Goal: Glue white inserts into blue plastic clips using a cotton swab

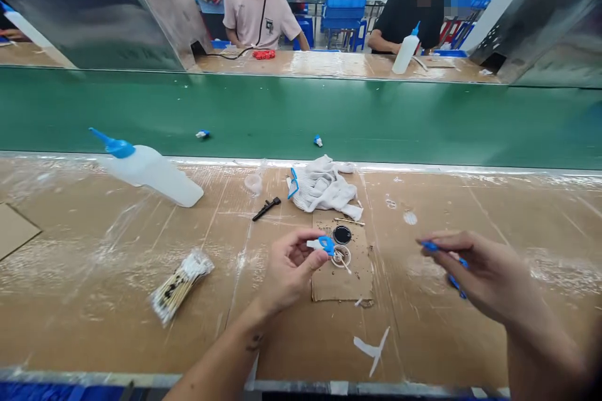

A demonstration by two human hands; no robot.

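My left hand [294, 266] pinches a small blue-and-white plastic part [323, 245] between thumb and fingers, above a piece of cardboard [341, 285]. To the right, my right hand [475, 266] is closed on a small blue piece [429, 245] at its fingertips; its shape is too small to make out. More blue pieces [457, 285] show behind and below that hand, partly hidden by its fingers. On the cardboard are a round pot of black stuff [342, 235], a white ring-shaped lid [345, 255] with a cotton swab on it, and another swab [348, 222].
A white glove or cloth [324, 185] lies behind the cardboard, beside a black stick-like part [266, 208]. Leftward are a bag of swabs [181, 285] and a tilted squeeze bottle [150, 172]. Beyond runs a green belt [263, 113] carrying two small blue-and-white parts; people sit across it.
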